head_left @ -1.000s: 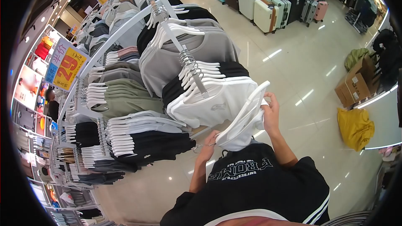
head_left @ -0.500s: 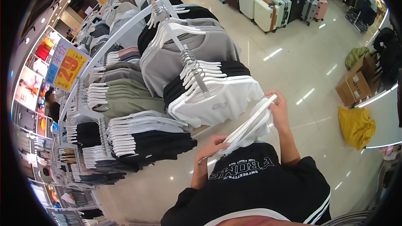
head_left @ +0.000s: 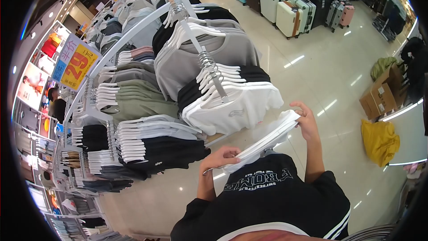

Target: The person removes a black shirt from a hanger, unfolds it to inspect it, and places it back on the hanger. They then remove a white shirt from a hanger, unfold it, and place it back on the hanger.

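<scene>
Left hand: closing around the lower end of a stack of white hangers, by the metal hook end, fingers curling over the top edge.
Right hand: gripping the upper end of the same stack, fingers wrapping the white shirt that is hanging on it.
White hangers and shirt: being held level between both hands, in front of the person's chest, just below the white tops on the rack and apart from them.
Clothes rack: standing to the left and ahead, its sloping arms carrying rows of grey, black, white and olive tops on white hangers.
Price sign: yellow and blue, showing 29, sitting on the far left side of the rack.
Suitcases: lining up across the aisle at the top of the view.
Cardboard box: resting on the floor to the right, a yellow bag lying just beside it.
Floor: pale glossy tile, reflecting the ceiling lights.
</scene>
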